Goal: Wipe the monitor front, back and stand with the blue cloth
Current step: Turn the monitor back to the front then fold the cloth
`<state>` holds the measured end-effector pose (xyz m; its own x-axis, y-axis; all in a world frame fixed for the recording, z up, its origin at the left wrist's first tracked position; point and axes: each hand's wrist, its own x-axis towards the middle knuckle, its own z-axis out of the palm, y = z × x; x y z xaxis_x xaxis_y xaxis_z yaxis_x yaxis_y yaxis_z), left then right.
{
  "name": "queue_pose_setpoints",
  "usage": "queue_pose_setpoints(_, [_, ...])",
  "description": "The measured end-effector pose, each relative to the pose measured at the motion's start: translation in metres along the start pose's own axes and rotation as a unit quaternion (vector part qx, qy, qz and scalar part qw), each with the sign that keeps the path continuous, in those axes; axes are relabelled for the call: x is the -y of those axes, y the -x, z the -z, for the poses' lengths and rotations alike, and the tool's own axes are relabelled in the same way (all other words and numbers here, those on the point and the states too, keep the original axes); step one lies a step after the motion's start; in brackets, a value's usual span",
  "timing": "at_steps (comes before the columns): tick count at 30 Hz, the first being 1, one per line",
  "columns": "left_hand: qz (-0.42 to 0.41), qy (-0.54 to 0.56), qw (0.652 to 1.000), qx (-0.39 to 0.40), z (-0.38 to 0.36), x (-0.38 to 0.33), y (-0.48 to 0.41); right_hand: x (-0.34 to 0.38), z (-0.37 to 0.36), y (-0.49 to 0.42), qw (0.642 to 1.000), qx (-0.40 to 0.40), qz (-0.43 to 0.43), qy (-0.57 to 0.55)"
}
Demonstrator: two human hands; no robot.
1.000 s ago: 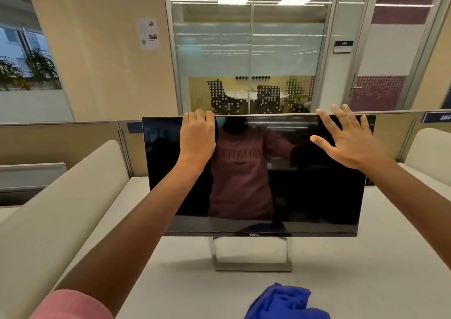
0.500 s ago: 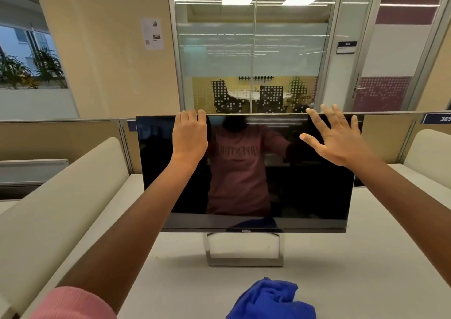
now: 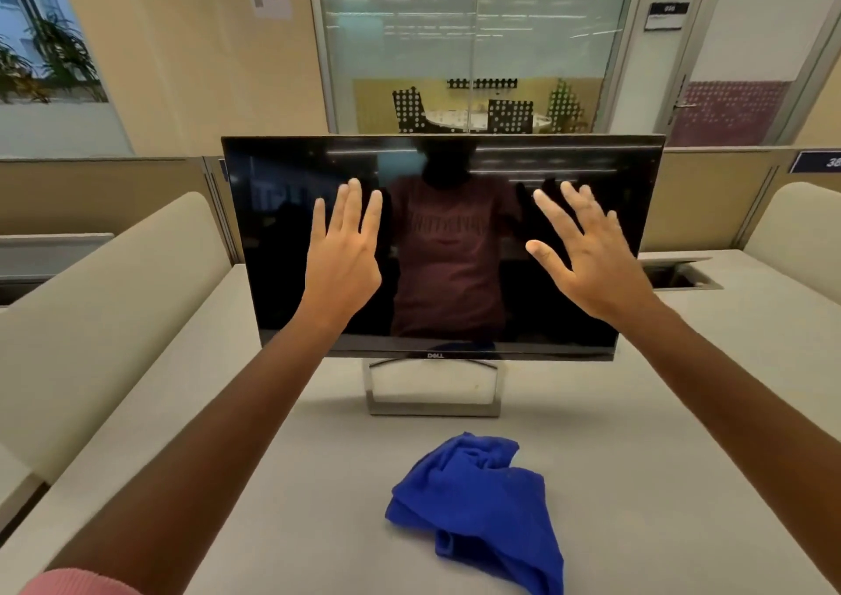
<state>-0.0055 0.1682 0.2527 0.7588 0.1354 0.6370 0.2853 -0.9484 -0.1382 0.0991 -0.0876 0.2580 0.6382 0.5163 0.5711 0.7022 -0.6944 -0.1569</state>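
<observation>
A black monitor point(image 3: 282, 230) stands upright on a silver frame stand point(image 3: 432, 408) in the middle of the white desk, its dark screen facing me. In front of the screen's left half my left hand point(image 3: 343, 253) is raised with straight fingers, holding nothing. My right hand point(image 3: 587, 257) hovers before the right half, fingers spread. Whether either palm touches the glass I cannot tell. The crumpled blue cloth point(image 3: 478, 503) lies on the desk in front of the stand, apart from both hands.
The white desk point(image 3: 682, 412) runs between cream padded seat backs on the left point(image 3: 91, 321) and right point(image 3: 801, 239). An open cable hatch point(image 3: 678, 273) sits in the desk at the right of the monitor. Beige partitions and a glass wall stand behind.
My left hand has let go of the monitor's top edge and dropped in front of the screen with fingers straight. My right hand has come down too. The view has tilted lower.
</observation>
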Motion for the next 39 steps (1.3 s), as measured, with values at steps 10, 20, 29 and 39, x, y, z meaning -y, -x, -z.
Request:
queue_pose_setpoints(10, [-0.058,0.118,0.985,0.115,-0.046,-0.061,0.122,0.024,-0.060,0.149,0.953,0.254,-0.042,-0.157])
queue_pose_setpoints(20, [-0.182,0.270,0.841,0.432,-0.058,-0.063,0.193,0.016,-0.084,0.231,0.932,0.342,0.038,-0.110])
queue_pose_setpoints(29, [-0.101,0.277,0.904,0.311,-0.063,-0.062,0.188,0.002,-0.087,0.225,0.957,0.179,-0.107,-0.200])
queue_pose_setpoints(39, [-0.013,0.373,0.906,0.200,-0.045,-0.070,0.136,-0.009,-0.064,0.182,0.946,0.046,-0.106,-0.304])
